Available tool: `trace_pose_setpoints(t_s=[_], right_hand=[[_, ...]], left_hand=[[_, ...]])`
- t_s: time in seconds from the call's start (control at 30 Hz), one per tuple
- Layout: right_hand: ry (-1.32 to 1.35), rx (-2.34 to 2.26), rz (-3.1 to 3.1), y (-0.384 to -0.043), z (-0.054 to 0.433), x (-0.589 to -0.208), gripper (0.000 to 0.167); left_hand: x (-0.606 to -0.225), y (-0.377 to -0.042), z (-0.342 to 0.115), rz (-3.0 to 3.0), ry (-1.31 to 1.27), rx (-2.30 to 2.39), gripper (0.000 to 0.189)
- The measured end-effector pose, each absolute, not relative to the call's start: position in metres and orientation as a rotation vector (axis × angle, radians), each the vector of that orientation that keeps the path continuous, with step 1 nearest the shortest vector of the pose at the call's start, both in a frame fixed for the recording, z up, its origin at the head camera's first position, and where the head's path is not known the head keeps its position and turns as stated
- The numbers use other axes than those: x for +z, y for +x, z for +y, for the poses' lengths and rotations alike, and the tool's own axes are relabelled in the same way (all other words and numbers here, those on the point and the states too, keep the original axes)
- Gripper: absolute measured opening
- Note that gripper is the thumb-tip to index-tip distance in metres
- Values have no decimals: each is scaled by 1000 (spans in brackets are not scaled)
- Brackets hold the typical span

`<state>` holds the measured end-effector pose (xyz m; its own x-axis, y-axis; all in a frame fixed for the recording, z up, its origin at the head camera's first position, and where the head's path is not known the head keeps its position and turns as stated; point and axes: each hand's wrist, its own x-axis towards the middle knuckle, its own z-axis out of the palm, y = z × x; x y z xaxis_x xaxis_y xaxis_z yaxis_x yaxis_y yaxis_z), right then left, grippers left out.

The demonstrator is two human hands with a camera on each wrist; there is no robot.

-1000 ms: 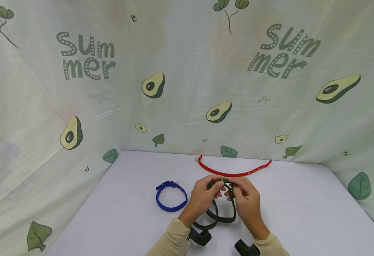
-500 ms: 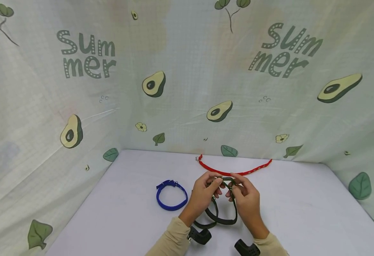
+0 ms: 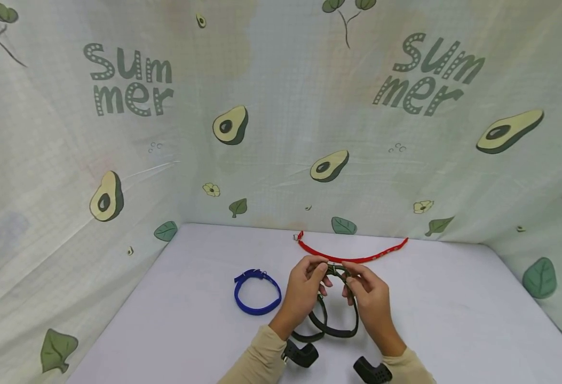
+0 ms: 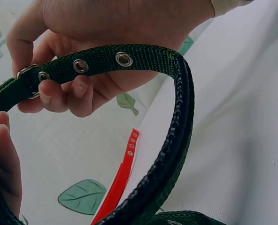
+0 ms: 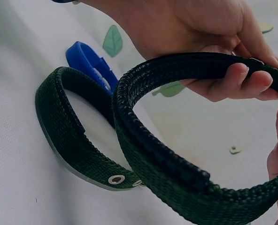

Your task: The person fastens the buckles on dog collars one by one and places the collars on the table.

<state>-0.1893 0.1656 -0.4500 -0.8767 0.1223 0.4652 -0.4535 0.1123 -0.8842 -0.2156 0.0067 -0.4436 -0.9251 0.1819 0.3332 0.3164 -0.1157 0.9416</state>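
Observation:
Both hands hold a dark green collar (image 3: 338,333) as a loop above the table. My left hand (image 3: 301,293) pinches its upper strap near a metal fitting. My right hand (image 3: 373,301) holds the strap opposite, thumb and fingers curled on it. In the left wrist view, the right hand (image 4: 120,21) grips the strap by a metal ring (image 4: 28,77), next to several eyelets. The left hand (image 5: 195,26) shows behind the loop in the right wrist view. A second dark green collar (image 3: 309,338) lies looped beneath, partly hidden by the left forearm.
A blue collar (image 3: 258,311) lies looped on the white table (image 3: 189,330), left of the hands. Beyond them a red collar (image 3: 379,257) is stretched out near the back edge. A printed curtain (image 3: 281,106) rises behind the table.
The hands have drawn slightly apart, the left one up and leftward. More of the upper strap and its metal fitting now shows between the fingers. The other collars stay in place.

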Motion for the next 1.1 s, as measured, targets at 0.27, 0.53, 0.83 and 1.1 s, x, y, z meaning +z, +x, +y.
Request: trace_pose_setpoints(t_s=[0.27,0.53,0.83,1.1], right_hand=[[333,1807,-1995,-190,164,-449,26],[260,1797,-2078,-190,162,-450,25],[262,1871,-2102,-190,166,-450,28],[285,1853,-2072,-190,167,-450,26]], left_hand=[[-443,-216,6,-2028,-543,-2200,28],[-439,-212,9,-2016,-568,-2198,22],[-441,-213,8,-1999,-575,-2197,26],[-443,-212,8,-1955,-536,-2220,28]])
